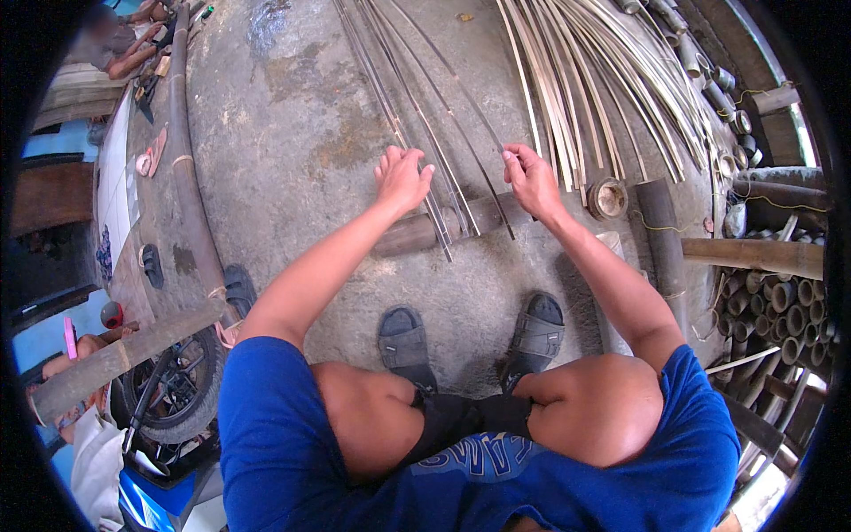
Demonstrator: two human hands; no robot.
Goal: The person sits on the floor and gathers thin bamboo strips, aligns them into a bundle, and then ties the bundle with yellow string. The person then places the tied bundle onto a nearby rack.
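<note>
Dark strip (479, 113) is pinched by the right hand (532, 184), left hand (403, 183) half-curled, hold unclear, shirt (479, 457) lettered.

Blue shirt (479, 496); black shorts (474, 421), probably; dark strapped sandals (403, 341).

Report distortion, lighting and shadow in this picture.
Head view: the long bamboo pole at left bows near the black rim; head view: gaps at lower right blow out white; head view: soft shadow darkens the concrete floor beside the right sandal.

Hands (534, 183) at slender dark strips (451, 113)
</note>
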